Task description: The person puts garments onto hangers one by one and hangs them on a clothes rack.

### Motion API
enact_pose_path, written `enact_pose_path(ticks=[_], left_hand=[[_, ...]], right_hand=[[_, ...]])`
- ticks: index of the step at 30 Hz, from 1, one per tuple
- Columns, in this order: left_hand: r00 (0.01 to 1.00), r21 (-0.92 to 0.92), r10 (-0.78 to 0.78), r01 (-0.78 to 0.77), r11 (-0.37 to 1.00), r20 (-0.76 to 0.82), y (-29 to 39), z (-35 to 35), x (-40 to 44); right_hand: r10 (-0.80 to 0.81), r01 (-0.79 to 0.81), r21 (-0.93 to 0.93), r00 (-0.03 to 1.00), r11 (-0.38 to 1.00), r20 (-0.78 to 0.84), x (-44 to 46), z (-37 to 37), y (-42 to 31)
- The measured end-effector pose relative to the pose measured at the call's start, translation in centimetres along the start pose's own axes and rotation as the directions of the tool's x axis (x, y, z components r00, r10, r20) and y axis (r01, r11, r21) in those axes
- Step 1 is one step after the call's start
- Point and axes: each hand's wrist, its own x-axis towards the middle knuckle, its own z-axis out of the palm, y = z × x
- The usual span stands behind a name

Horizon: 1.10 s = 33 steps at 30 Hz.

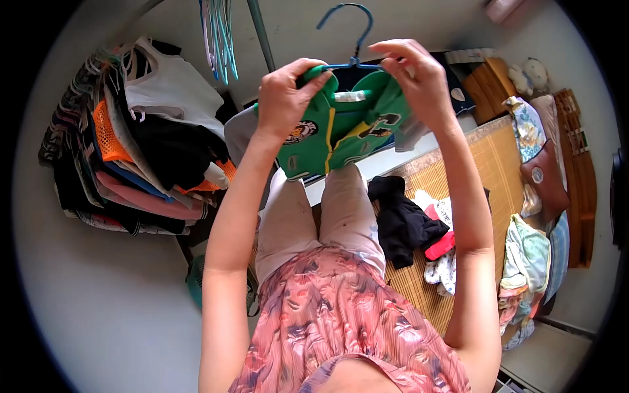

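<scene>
The left hand (280,97) pinches the shoulder of a green jacket (316,145) between thumb and fingers, beside the collar. The right hand (422,82) is at the opposite shoulder, its fingers curved and its index fingertip apart from the thumb near the hanger's neck; whether it grips the cloth, I cannot tell. The jacket is held up between the 2 hands, in front of the person's pale trousers (341,213), with a blue hanger (355,61) inside its collar and the hook pointing up. A yellow strip runs down the jacket's front, between 2 chest patches.

Farther out, to the right, a black garment (401,219) lies on a woven mat (481,167), touching a red garment (440,245). To the left, many clothes hang closely together, among them a white top (173,98) and an orange mesh garment (108,134). Above them, slim hangers (221,42) hang in a bunch. A plush toy (534,73) sits at the far right, near a wooden headboard (582,177).
</scene>
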Motion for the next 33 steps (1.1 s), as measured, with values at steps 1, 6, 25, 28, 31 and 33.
enact_pose_path(ticks=[1,6,25,28,31,33], left_hand=[[1.000,-0.044,0.014,-0.015,0.999,-0.017,-0.1,-0.3,0.1],[0.999,-0.080,-0.013,0.009,0.997,-0.045,-0.2,-0.5,0.0],[0.999,-0.227,-0.023,0.028,0.973,0.026,-2.9,-2.2,0.8],[0.997,-0.197,-0.036,0.049,0.979,0.068,-2.7,-2.7,0.6],[0.998,0.086,0.067,-0.068,0.994,0.015,-2.2,-2.5,0.3],[0.987,0.357,0.159,-0.135,0.924,-0.039,-1.8,-2.2,0.0]], right_hand=[[-0.018,0.011,-0.146,0.999,0.989,-0.045,0.0,-0.8,0.5],[0.370,-0.273,-0.487,0.922,0.829,0.112,-1.3,-0.7,-0.8],[0.098,0.054,-0.387,0.927,0.920,0.361,-2.2,-2.8,5.4],[0.218,-0.212,-0.054,0.915,0.976,0.340,-3.8,-3.0,5.1],[0.239,-0.230,-0.064,0.944,0.971,0.226,-5.3,-2.7,4.1],[0.247,-0.231,-0.110,0.955,0.967,0.162,-6.2,-2.3,3.9]])
